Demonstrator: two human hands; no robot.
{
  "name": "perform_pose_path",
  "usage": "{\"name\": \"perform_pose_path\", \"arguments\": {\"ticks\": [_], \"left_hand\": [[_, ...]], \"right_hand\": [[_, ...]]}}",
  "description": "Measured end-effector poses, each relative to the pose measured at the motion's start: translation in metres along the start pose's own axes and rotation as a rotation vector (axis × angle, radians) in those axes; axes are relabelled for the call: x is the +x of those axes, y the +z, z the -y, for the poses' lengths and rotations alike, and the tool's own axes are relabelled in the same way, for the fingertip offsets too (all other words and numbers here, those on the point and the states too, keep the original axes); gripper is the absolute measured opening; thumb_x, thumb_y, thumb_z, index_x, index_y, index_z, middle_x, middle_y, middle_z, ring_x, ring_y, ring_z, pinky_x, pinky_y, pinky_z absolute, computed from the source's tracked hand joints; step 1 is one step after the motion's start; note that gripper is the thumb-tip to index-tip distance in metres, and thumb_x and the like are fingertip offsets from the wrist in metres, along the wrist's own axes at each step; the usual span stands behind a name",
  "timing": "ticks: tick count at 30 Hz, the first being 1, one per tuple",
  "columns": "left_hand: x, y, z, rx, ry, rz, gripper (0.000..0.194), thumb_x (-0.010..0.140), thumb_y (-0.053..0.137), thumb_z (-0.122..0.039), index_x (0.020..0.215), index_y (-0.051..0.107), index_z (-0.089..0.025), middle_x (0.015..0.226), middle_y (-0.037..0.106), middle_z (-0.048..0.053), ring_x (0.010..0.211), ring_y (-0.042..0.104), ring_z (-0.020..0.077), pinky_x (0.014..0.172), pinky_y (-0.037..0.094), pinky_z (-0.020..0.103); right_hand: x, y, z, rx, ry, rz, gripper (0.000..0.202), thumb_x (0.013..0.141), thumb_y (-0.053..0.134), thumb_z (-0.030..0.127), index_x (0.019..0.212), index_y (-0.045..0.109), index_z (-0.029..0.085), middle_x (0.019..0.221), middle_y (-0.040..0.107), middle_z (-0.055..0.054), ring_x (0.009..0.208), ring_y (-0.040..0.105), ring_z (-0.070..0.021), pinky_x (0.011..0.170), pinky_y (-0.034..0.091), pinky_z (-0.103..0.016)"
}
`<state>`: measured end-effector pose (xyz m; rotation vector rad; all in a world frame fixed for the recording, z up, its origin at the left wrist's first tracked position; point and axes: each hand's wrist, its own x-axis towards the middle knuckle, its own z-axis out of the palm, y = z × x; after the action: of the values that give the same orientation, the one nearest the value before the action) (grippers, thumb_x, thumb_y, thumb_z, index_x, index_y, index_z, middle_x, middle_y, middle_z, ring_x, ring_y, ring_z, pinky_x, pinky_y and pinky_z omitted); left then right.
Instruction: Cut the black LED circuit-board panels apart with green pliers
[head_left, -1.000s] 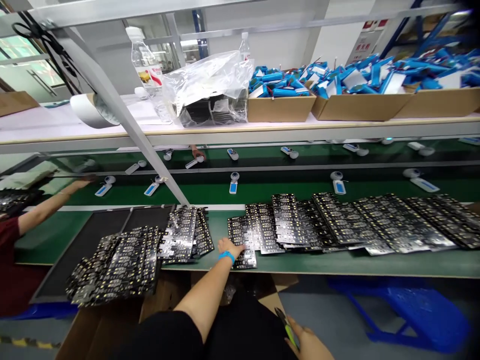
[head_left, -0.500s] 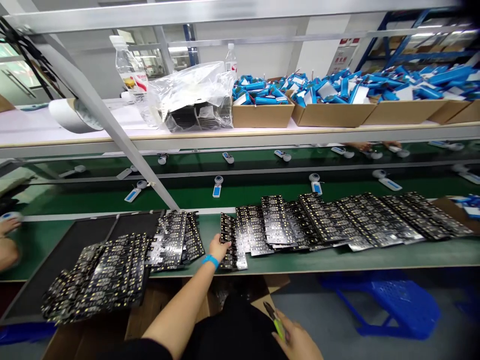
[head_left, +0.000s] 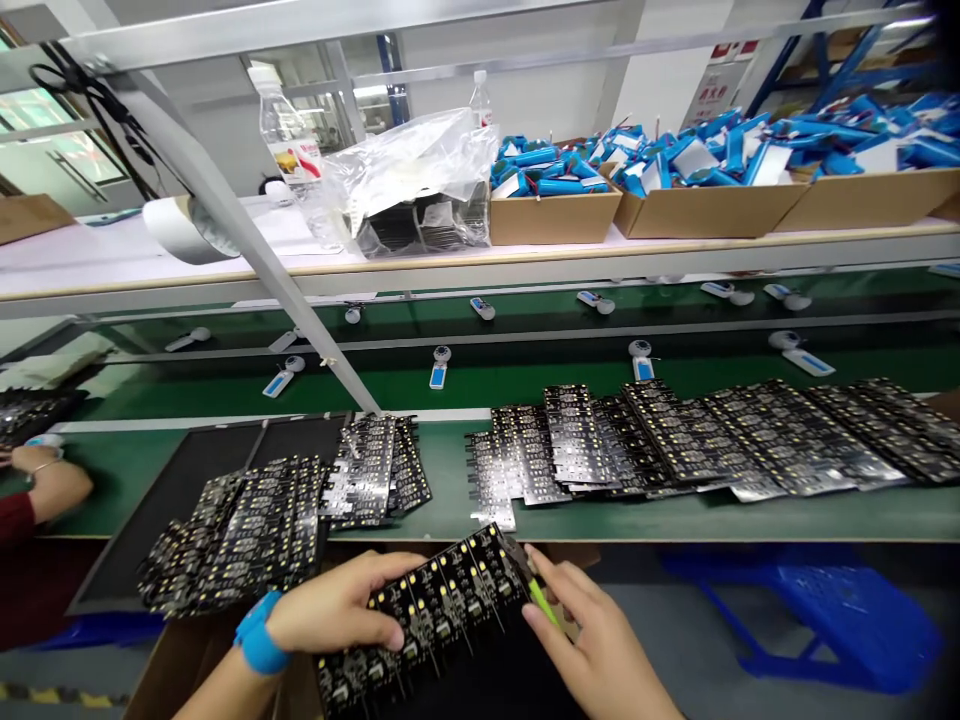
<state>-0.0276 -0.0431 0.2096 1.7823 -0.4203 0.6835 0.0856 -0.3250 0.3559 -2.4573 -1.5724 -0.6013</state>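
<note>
A black circuit board panel (head_left: 450,590) with rows of small yellowish-white parts is tilted in front of my body. My left hand (head_left: 337,605), with a blue band at the wrist, grips its left part between thumb and fingers. My right hand (head_left: 592,640) is closed around pliers or cutters (head_left: 541,600) with green handles. Their jaws touch or overlap the panel's right end; I cannot tell exactly where they bite. On the bench beyond, stacked circuit board panels (head_left: 570,440) lean in a long row, and another pile of panels (head_left: 255,520) lies on a black tray (head_left: 161,500).
White round-headed devices (head_left: 441,362) lie along the green conveyor (head_left: 360,382). Cardboard boxes of blue battery packs (head_left: 551,215) stand on the shelf above. A slanted metal post (head_left: 247,240) crosses the left side. A co-worker's hand (head_left: 56,485) is at far left. A blue stool (head_left: 840,620) stands lower right.
My left hand has lifted a panel from the row's left end and brought it toward me. My right hand has raised the cutters to its right end. The view has shifted slightly.
</note>
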Motion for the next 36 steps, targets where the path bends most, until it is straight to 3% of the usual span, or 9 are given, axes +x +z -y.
{"name": "perform_pose_path", "arguments": {"ticks": [6, 11, 16, 18, 21, 27, 30, 34, 36], "left_hand": [[-0.007, 0.01, 0.011, -0.126, -0.026, 0.013, 0.071, 0.068, 0.083, -0.022, 0.134, 0.061, -0.038, 0.125, 0.071, -0.001, 0.114, 0.061, 0.031, 0.1, 0.046, 0.038], [-0.01, 0.015, 0.013, -0.337, -0.019, 0.054, 0.073, 0.069, 0.083, -0.017, 0.134, 0.059, -0.04, 0.131, 0.067, -0.004, 0.12, 0.06, 0.0285, 0.104, 0.044, 0.037], [-0.011, 0.018, 0.013, -0.325, -0.033, 0.054, 0.072, 0.07, 0.08, -0.012, 0.134, 0.06, -0.039, 0.132, 0.066, -0.003, 0.12, 0.059, 0.0289, 0.106, 0.041, 0.038], [-0.01, 0.02, 0.015, -0.341, -0.039, 0.052, 0.071, 0.07, 0.079, -0.011, 0.132, 0.061, -0.04, 0.134, 0.065, -0.004, 0.122, 0.057, 0.0287, 0.108, 0.04, 0.038], [-0.009, 0.023, 0.021, -0.382, -0.058, 0.059, 0.068, 0.071, 0.078, -0.012, 0.131, 0.062, -0.04, 0.131, 0.067, -0.004, 0.121, 0.058, 0.0284, 0.105, 0.042, 0.038], [-0.01, 0.02, 0.038, -0.517, -0.055, 0.059, 0.062, 0.072, 0.08, -0.017, 0.129, 0.063, -0.031, 0.123, 0.07, 0.0, 0.115, 0.061, 0.0291, 0.101, 0.045, 0.04], [-0.01, 0.011, 0.05, -0.645, -0.06, -0.13, 0.062, 0.066, 0.086, -0.025, 0.125, 0.065, -0.025, 0.121, 0.072, 0.004, 0.112, 0.063, 0.0297, 0.103, 0.045, 0.042], [-0.003, 0.011, 0.063, -0.985, -0.165, -0.739, 0.042, 0.07, 0.083, -0.036, 0.108, 0.071, -0.024, 0.099, 0.077, 0.002, 0.094, 0.07, 0.0251, 0.085, 0.056, 0.035], [0.003, 0.02, 0.064, -1.13, -0.123, -0.908, 0.032, 0.067, 0.083, -0.034, 0.095, 0.073, -0.024, 0.092, 0.077, 0.0, 0.087, 0.07, 0.0235, 0.073, 0.057, 0.031]], "right_hand": [[-0.008, 0.029, -0.006, -0.43, 0.111, -0.125, 0.053, 0.097, 0.039, 0.05, 0.147, 0.042, 0.032, 0.101, 0.067, -0.01, 0.093, 0.066, -0.0316, 0.079, 0.058, -0.048], [-0.012, 0.021, -0.016, -0.124, 0.012, 0.108, 0.051, 0.095, 0.049, 0.043, 0.144, 0.047, 0.031, 0.118, 0.069, -0.007, 0.105, 0.067, -0.0231, 0.09, 0.056, -0.031], [-0.02, 0.023, -0.022, -0.443, 0.163, 0.06, 0.051, 0.093, 0.042, 0.037, 0.144, 0.047, 0.034, 0.104, 0.069, -0.01, 0.091, 0.067, -0.0312, 0.082, 0.057, -0.047], [-0.025, 0.023, -0.024, -0.287, 0.177, 0.122, 0.053, 0.092, 0.045, 0.039, 0.144, 0.047, 0.03, 0.1, 0.07, -0.009, 0.089, 0.067, -0.0277, 0.082, 0.057, -0.041], [-0.033, 0.02, -0.032, 0.004, 0.148, 0.241, 0.051, 0.092, 0.051, 0.038, 0.142, 0.05, 0.028, 0.114, 0.07, -0.006, 0.102, 0.067, -0.0215, 0.092, 0.053, -0.029], [-0.042, 0.036, -0.05, -0.587, 0.242, 0.072, 0.051, 0.093, 0.041, 0.028, 0.143, 0.047, 0.035, 0.098, 0.068, -0.009, 0.087, 0.065, -0.0302, 0.078, 0.054, -0.044], [-0.031, 0.039, -0.062, -0.493, 0.26, 0.057, 0.053, 0.085, 0.051, 0.021, 0.137, 0.056, 0.03, 0.1, 0.068, -0.012, 0.094, 0.064, -0.0345, 0.08, 0.053, -0.048], [-0.016, 0.036, -0.065, -0.305, 0.304, 0.008, 0.051, 0.085, 0.054, 0.024, 0.136, 0.058, 0.021, 0.102, 0.07, -0.014, 0.094, 0.067, -0.0322, 0.083, 0.055, -0.046], [-0.012, 0.037, -0.053, -0.163, 0.278, -0.005, 0.051, 0.092, 0.051, 0.036, 0.14, 0.052, 0.021, 0.114, 0.071, -0.011, 0.1, 0.069, -0.0251, 0.088, 0.056, -0.037]]}}
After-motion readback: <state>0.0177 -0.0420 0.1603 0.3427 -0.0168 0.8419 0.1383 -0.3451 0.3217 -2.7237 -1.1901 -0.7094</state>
